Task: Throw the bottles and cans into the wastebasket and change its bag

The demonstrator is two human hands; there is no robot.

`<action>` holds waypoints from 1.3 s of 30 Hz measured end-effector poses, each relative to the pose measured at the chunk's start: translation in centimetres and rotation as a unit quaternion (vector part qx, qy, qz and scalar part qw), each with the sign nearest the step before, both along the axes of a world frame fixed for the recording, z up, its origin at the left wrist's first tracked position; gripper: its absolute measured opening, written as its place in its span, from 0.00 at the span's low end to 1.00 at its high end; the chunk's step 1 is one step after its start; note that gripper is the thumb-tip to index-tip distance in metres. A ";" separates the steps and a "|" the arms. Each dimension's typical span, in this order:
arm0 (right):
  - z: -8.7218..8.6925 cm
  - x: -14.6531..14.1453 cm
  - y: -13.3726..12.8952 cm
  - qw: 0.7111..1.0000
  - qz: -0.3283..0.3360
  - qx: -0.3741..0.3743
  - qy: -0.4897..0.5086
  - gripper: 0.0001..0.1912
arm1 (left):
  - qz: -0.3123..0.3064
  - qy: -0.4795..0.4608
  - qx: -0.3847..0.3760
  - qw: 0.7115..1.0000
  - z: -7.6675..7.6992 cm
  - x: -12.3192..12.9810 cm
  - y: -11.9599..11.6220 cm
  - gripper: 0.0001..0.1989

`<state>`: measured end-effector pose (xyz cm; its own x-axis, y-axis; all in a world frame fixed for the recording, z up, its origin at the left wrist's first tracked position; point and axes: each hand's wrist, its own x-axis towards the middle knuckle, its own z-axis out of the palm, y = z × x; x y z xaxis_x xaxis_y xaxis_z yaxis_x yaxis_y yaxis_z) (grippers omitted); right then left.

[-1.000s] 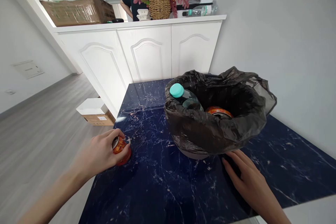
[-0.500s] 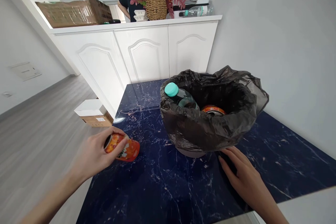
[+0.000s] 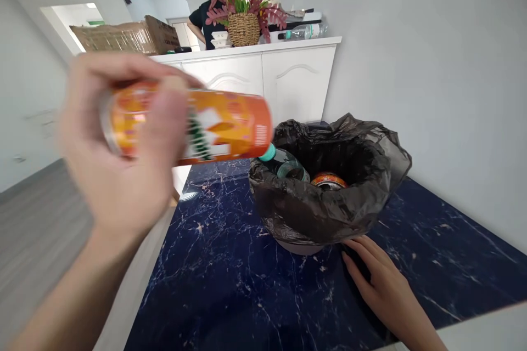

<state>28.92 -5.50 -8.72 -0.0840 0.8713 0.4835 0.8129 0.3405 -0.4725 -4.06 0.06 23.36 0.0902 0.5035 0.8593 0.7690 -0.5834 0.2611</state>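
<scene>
My left hand (image 3: 123,137) is wrapped round an orange soda can (image 3: 226,126), held on its side and raised close to the camera, its base end pointing right. Beyond that end stands a bin lined with a black plastic bag (image 3: 321,214). Inside the bag lie a clear plastic bottle (image 3: 286,164) with a teal cap and another orange can (image 3: 329,180). My right hand (image 3: 373,274) rests on the dark blue marbled table (image 3: 230,285) at the bin's near right side, thumb and fingers apart; its fingertips reach under the bag's edge.
A white cabinet (image 3: 300,74) stands behind the table, bearing a flower basket (image 3: 244,29), a plastic bottle (image 3: 307,32) lying down, and a cardboard box (image 3: 123,37). Behind the cabinet is a person (image 3: 201,22), partly hidden. A grey wall (image 3: 432,77) runs along the right.
My left hand has lifted the can from low over the table's left edge, up and towards the camera. My right hand stays beside the bin. The view has tilted up slightly.
</scene>
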 end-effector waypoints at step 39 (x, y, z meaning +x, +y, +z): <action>8.6 1.7 3.6 0.820 0.034 -0.175 0.544 0.26 | -0.238 -0.384 -0.645 0.617 -13.1 -2.5 7.0 0.27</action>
<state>30.63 -1.92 -0.09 0.1768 0.9839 0.0257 -0.1694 0.0561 -0.9839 -6.59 7.03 10.27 0.3072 0.8859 -0.3476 -0.0471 0.3790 0.9242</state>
